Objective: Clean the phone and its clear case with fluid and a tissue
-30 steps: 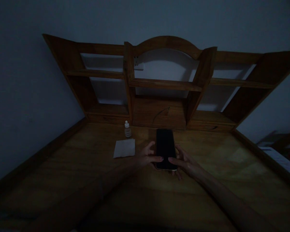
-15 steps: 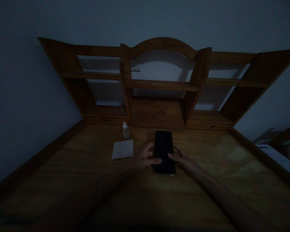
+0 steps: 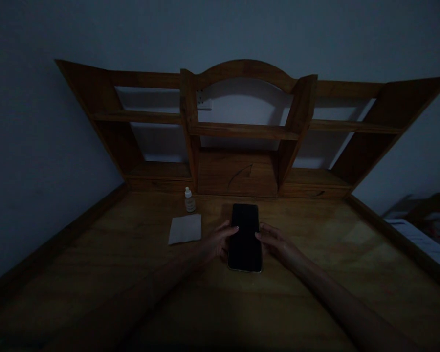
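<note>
A black smartphone with a dark screen is held between my two hands, low over the wooden desk. Along its left edge my left hand grips it, the thumb lying on the rim of the screen and the fingers curled at the side and partly hidden. My right hand holds the opposite edge, thumb at the screen's border. To the left lies a white folded cloth or tissue. Just behind that stands a small clear bottle with a white cap.
A wooden shelf unit with several compartments runs along the desk's back edge against the wall. A wall socket shows through its middle opening. Raised wooden rims border the desk. Papers lie beyond the right rim. The room is dim.
The phone has shifted slightly left and nearer to me. My left thumb has moved from the screen's lower middle up to its left edge; both hands are now closer around the phone.
</note>
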Available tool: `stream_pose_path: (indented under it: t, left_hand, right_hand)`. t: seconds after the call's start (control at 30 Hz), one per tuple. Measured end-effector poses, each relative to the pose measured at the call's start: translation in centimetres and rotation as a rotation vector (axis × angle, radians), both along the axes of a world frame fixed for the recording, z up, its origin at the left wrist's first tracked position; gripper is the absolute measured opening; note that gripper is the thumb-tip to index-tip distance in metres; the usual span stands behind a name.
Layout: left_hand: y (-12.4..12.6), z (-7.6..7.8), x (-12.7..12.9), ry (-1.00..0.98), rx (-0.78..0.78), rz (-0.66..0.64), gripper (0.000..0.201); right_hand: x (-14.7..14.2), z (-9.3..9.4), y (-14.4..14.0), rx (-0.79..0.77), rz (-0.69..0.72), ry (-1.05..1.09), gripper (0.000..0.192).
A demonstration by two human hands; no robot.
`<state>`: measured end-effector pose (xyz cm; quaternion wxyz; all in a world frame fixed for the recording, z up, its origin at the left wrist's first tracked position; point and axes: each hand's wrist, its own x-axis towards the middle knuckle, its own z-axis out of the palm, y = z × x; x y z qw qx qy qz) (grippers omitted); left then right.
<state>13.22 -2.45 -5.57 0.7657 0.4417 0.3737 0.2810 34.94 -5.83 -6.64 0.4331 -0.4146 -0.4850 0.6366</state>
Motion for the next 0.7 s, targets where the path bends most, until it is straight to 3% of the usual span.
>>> stream_pose_path:
  t: [0.13,0.23,0.47,0.7]
  left_hand:
    - [0.4,-0.4,-0.1,-0.012,-0.167,-0.11,0.052]
    - [0.4,-0.8,0.0,-0.063,-0.24,-0.156,0.051]
    - [0.2,-1.4,0.2,-0.137,-0.322,-0.079,0.052]
    - [1.1,-2.2,0.2,0.004,-0.259,-0.028,0.072]
  right_hand:
    - [0.1,-0.1,-0.1,0.021,0.041,-0.005,0.051]
    - [0.1,-0.1,-0.2,0.002,0.039,0.009,0.051]
    - [-0.5,0.7,-0.8,-0.015,0.081,0.099,0.052]
    - [-0.8,1.5,-1.3,-0.057,0.15,0.051,0.074]
